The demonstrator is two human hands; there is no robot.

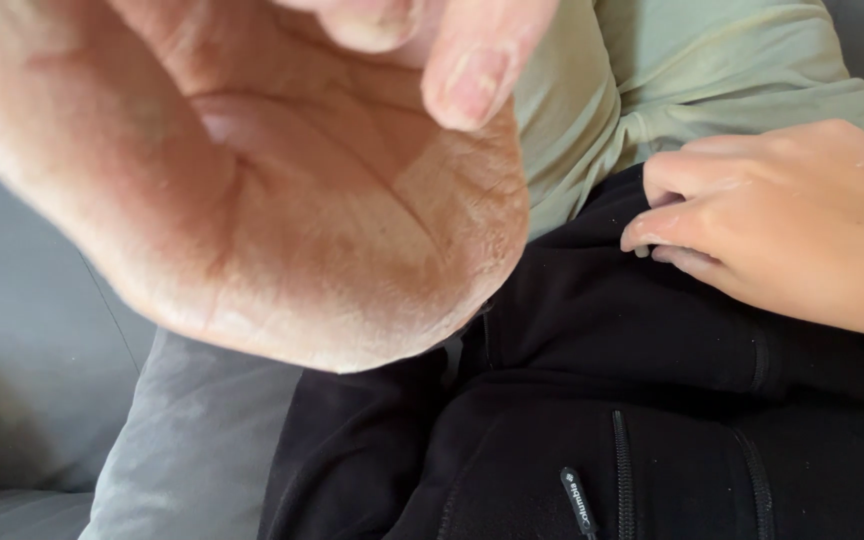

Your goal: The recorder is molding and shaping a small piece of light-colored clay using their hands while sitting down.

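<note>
We see two hands. The left hand (252, 190) is raised very close to the camera, filling the far left of the view, palm toward us, its fingers curled loosely over the palm with nothing between them. The right hand (782, 220) lies at the right, fingers drawn together and bent, fingertips (642, 240) touching the upper edge of one black fleece garment (632, 400). That garment spreads across the near middle and right, with two zips (620, 470) running down it and one small zip pull. Beyond it lies one pale green cloth (652, 70). At the near left sits one grey cushion (192, 450).
</note>
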